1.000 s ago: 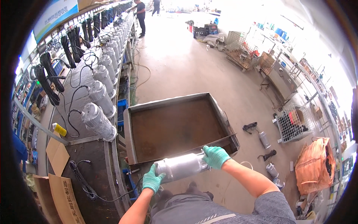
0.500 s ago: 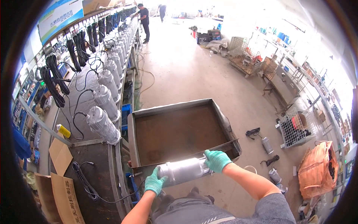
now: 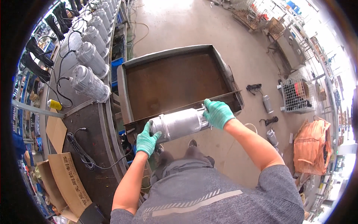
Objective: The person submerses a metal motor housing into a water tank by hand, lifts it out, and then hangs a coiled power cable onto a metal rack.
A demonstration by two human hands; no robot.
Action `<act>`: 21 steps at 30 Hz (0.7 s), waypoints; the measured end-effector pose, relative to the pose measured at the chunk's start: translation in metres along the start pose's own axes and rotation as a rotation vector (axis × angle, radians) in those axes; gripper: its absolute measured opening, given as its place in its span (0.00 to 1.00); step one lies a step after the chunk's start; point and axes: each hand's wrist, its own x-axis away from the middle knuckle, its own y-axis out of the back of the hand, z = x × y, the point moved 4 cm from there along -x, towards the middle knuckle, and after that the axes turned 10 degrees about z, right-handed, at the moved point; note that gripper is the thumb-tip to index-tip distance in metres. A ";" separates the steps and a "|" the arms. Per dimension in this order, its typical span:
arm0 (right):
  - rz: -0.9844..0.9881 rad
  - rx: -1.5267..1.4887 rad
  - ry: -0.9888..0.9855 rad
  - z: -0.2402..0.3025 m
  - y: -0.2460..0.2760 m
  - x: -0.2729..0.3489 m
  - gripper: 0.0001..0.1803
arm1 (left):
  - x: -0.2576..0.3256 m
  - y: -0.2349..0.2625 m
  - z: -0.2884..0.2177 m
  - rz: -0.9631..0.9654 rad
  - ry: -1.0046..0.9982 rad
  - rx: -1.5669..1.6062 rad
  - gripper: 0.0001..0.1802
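Note:
In both gloved hands I hold a silver, cylindrical submersible pump [image 3: 181,124] on its side, along the near edge of a large rectangular metal tank [image 3: 169,52]. My left hand [image 3: 146,141], in a green glove, grips the wider left end, thumb toward me. The green-gloved right hand [image 3: 219,112] is closed on the right end, where thin rods or legs stick out. Brown, slightly shiny liquid [image 3: 175,82] appears to cover the tank's bottom. A black cable [image 3: 80,153] lies looped on the bench at left and runs toward the pump's left end.
Several similar pumps [image 3: 89,83] with bundled cables stand in a row along the left bench. Nearer lie a yellow can [image 3: 55,104] and an opened cardboard box [image 3: 69,179]. On the floor at right are two pumps [image 3: 267,103], a wire crate [image 3: 298,95] and an orange sack [image 3: 311,147].
My view has tipped downward, so the tank, bench and pump appear higher in the picture. Both hands keep their hold on the pump, which stays by the tank's near edge.

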 end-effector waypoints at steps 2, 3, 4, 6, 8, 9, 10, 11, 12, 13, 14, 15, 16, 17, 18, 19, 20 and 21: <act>0.008 -0.011 -0.003 0.000 -0.001 0.000 0.12 | 0.000 -0.006 0.006 -0.014 -0.044 -0.005 0.43; 0.006 -0.013 0.001 0.000 -0.001 0.001 0.12 | 0.000 -0.007 0.007 -0.013 -0.024 -0.005 0.43; 0.006 -0.017 -0.007 0.001 -0.001 0.002 0.12 | -0.001 -0.007 0.007 -0.014 -0.007 -0.006 0.43; 0.017 -0.049 0.008 0.002 -0.001 0.006 0.12 | 0.003 -0.009 0.009 -0.040 -0.024 -0.029 0.43; 0.059 -0.060 0.004 0.004 0.000 0.006 0.14 | 0.004 -0.010 0.013 -0.032 -0.048 0.025 0.42; 0.052 -0.070 0.002 0.003 0.001 0.009 0.14 | 0.004 -0.011 0.014 -0.027 -0.018 0.001 0.41; 0.044 -0.080 -0.001 0.002 0.003 0.011 0.15 | 0.003 -0.012 0.011 -0.050 -0.079 0.008 0.41; 0.099 -0.064 -0.019 0.003 0.006 0.009 0.16 | 0.002 -0.011 0.009 -0.052 -0.066 0.002 0.41; 0.096 -0.068 -0.021 -0.001 0.007 0.009 0.16 | 0.001 -0.011 0.007 -0.054 -0.053 -0.003 0.41; 0.139 -0.110 -0.003 -0.004 0.005 0.010 0.15 | 0.003 -0.011 0.005 -0.036 -0.032 -0.001 0.41; 0.179 -0.149 0.017 -0.008 0.005 0.011 0.15 | 0.005 -0.013 0.007 -0.034 -0.051 0.037 0.41; 0.191 -0.287 0.035 -0.017 0.007 0.014 0.16 | 0.004 -0.013 0.007 -0.048 -0.071 0.002 0.42; 0.202 -0.425 0.053 -0.029 0.010 0.017 0.18 | 0.003 -0.013 0.007 -0.061 -0.091 -0.032 0.42; 0.123 -0.487 0.053 -0.042 0.014 0.023 0.18 | 0.005 -0.013 0.010 -0.075 -0.050 -0.064 0.42; 0.041 -0.548 0.049 -0.060 0.021 0.031 0.19 | 0.008 -0.013 0.008 -0.065 -0.046 0.007 0.41; 0.040 -0.547 -0.045 -0.083 0.021 0.036 0.18 | 0.007 -0.013 0.011 -0.065 -0.051 0.008 0.41; 0.039 -0.545 -0.136 -0.110 0.016 0.039 0.17 | 0.006 -0.013 0.016 -0.068 -0.054 0.009 0.41; 0.010 -0.600 -0.185 -0.153 -0.006 0.041 0.17 | 0.003 -0.015 0.014 -0.072 -0.077 0.007 0.41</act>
